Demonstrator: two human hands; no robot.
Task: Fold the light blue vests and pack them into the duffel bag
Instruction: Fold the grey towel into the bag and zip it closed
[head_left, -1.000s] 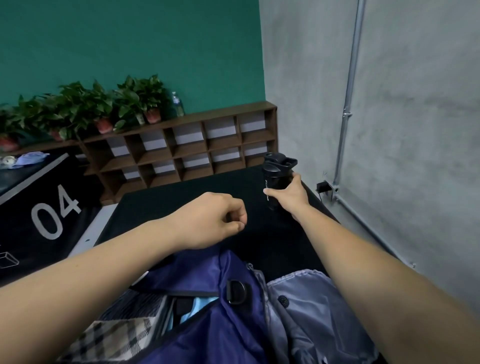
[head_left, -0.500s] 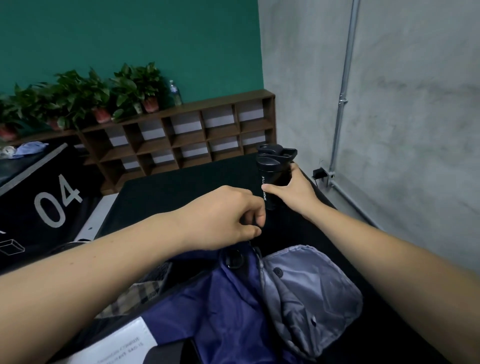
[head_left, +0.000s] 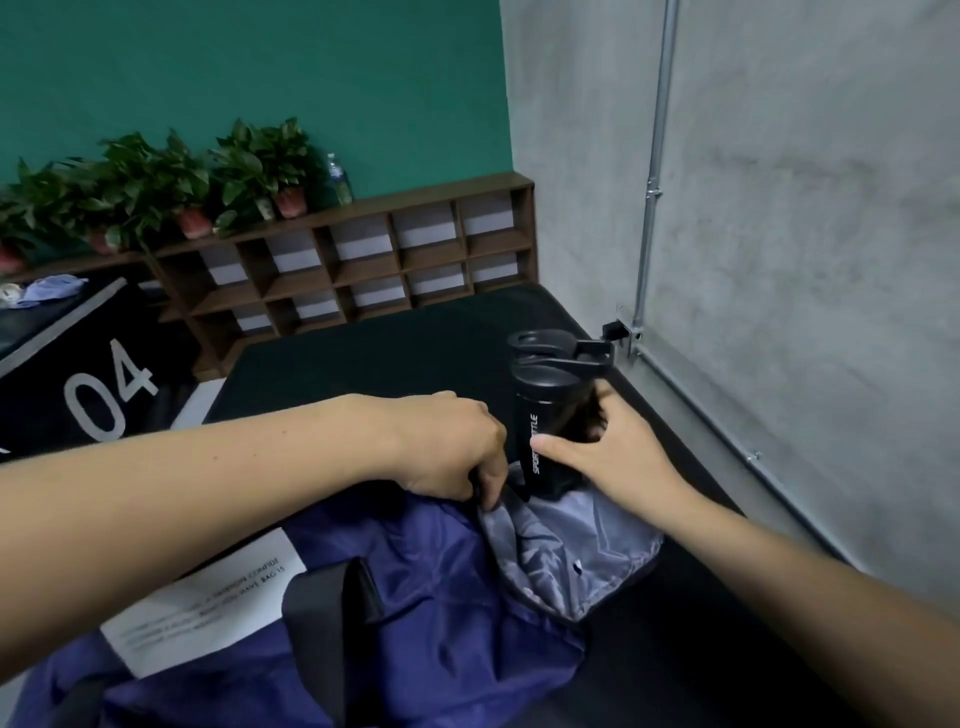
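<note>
Workroom: numbered table (head_left: 62, 364), cubby shelf (head_left: 363, 260), concrete wall (head_left: 831, 208).

Table (head_left: 363, 364) open beyond the bottle (head_left: 545, 415) — wall (head_left: 805, 260) close right, duffel bag (head_left: 441, 597) nearside.

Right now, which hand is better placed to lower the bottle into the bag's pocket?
Right. The right hand grips the bottle, its base at the mouth of the pocket; the left hand is taken up pinching the pocket edge.

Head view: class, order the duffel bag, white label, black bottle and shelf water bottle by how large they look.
Largest: duffel bag.
Next, unranked: white label and black bottle look alike, and the label is nearer the camera.
Smallest: water bottle, far off.
</note>
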